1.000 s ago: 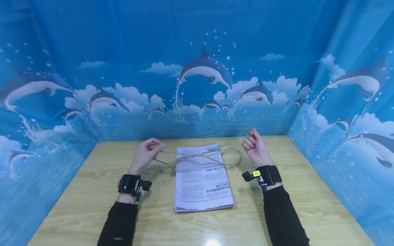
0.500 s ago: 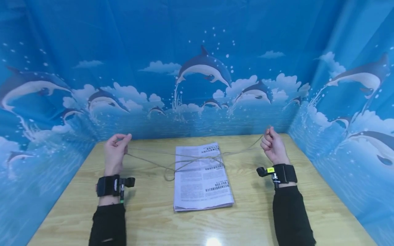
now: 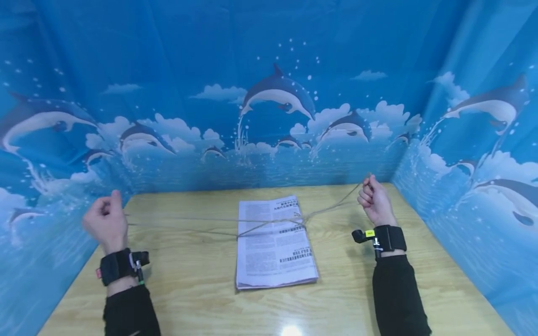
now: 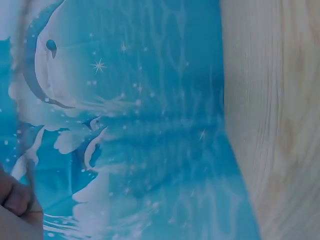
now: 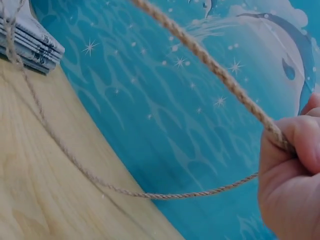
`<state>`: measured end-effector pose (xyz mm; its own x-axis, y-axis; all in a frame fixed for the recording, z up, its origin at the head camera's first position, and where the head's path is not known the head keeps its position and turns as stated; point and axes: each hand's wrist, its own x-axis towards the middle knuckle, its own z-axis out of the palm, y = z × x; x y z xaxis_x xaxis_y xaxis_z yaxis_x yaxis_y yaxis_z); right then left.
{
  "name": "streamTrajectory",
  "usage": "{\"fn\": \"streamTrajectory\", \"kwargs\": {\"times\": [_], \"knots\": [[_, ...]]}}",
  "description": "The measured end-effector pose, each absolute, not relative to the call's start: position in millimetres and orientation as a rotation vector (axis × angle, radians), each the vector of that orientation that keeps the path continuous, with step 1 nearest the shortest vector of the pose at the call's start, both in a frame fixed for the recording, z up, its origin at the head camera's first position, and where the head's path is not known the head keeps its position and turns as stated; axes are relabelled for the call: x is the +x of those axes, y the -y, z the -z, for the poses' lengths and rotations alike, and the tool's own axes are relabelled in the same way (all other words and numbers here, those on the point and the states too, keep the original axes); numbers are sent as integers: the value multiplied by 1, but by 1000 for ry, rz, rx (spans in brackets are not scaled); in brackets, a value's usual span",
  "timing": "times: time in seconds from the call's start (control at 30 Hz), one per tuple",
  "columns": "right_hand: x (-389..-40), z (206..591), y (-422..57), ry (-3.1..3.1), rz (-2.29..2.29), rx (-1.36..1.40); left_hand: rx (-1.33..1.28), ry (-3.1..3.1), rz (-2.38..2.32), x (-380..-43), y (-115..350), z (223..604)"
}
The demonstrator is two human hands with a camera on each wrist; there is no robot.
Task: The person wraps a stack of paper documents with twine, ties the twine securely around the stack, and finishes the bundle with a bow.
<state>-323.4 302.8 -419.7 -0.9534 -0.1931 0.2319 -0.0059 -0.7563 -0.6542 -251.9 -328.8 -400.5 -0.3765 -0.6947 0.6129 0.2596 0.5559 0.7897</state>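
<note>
A dolphin curtain (image 3: 168, 74) backs the table (image 3: 201, 303). Head view: I judge the cord (image 3: 306, 218) looped over the newspaper stack (image 3: 273, 263) but not yet snug; the left hand (image 3: 107, 221) has pulled farther left of the stack than before. Left wrist view: it grasps the blurred cord. Right wrist view: the right hand (image 5: 290, 182) grips cord right of the stack, one strand sagging.

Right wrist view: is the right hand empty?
No, the right hand grips the rope in its curled fingers, while another length sags toward the newspaper stack.

Papers (image 3: 273, 261): laid on table (image 3: 193, 284).
Rope (image 5: 212, 65): passed over papers, between left hand (image 3: 106, 223) and right hand (image 3: 377, 203).
Curtain (image 3: 189, 56): hung behind table.
</note>
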Motion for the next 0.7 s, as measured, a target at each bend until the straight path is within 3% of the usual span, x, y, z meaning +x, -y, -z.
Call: {"fn": "streamTrajectory", "kwargs": {"times": [0.17,0.33,0.53,0.7], "knots": [[-322,422,-305,-1100,2825,-390,280,1837,665,-252,334,406],[-321,424,-303,-1167,2813,-319,221,1888,566,-252,336,407],[-324,424,-299,-1311,2780,-134,340,2603,602,-255,327,413],[-325,427,-299,-1519,2687,39,25,2937,776,-276,291,428]]}}
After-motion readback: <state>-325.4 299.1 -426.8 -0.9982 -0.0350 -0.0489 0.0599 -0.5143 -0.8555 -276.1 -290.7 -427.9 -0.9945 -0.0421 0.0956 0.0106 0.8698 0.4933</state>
